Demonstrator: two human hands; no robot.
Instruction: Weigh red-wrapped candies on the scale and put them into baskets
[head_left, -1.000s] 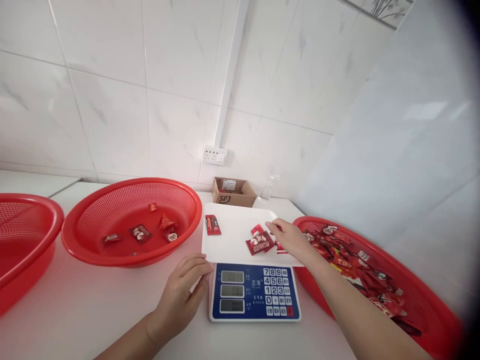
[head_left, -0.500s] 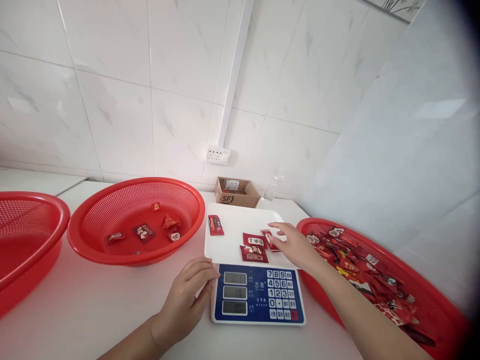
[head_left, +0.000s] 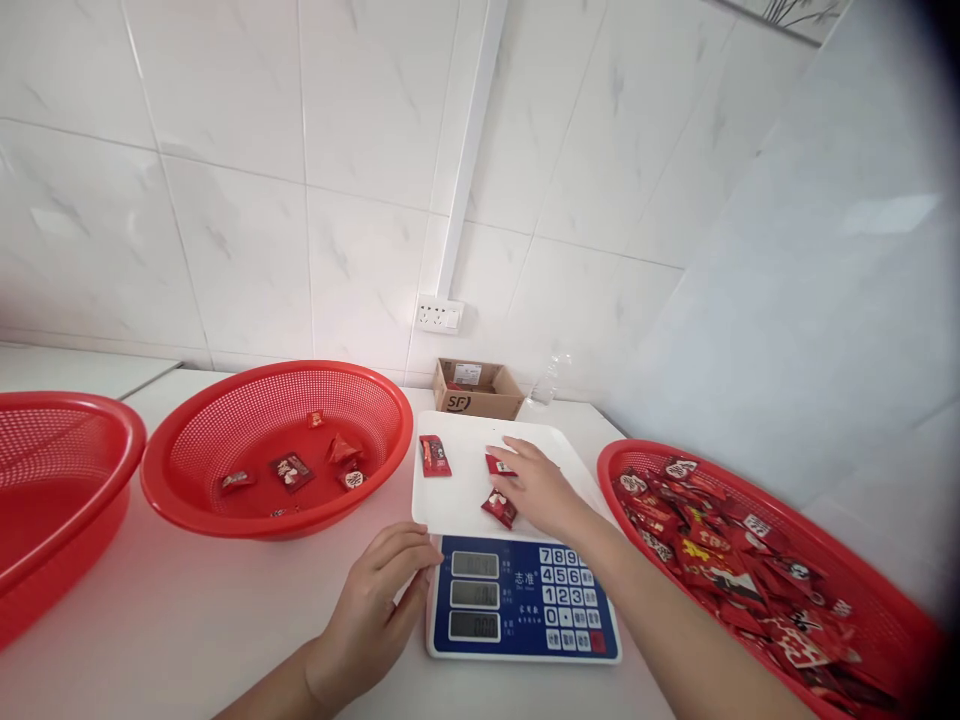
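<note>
Red packets (head_left: 499,508) are partly covered by the right hand (head_left: 536,485) on the white tray (head_left: 457,508) of a scale (head_left: 525,600). Its thumb and forefinger are held apart over them; whether any packet is gripped under the hand cannot be told. The left hand (head_left: 375,600) is placed at the scale's left edge, its fingers curved, with a narrow gap left between thumb and forefinger. A single packet (head_left: 435,456) is set apart near the tray's left side. Wrapped pieces are heaped in the basket on the right (head_left: 607,465) and thinly scattered in the middle basket (head_left: 225,430).
</note>
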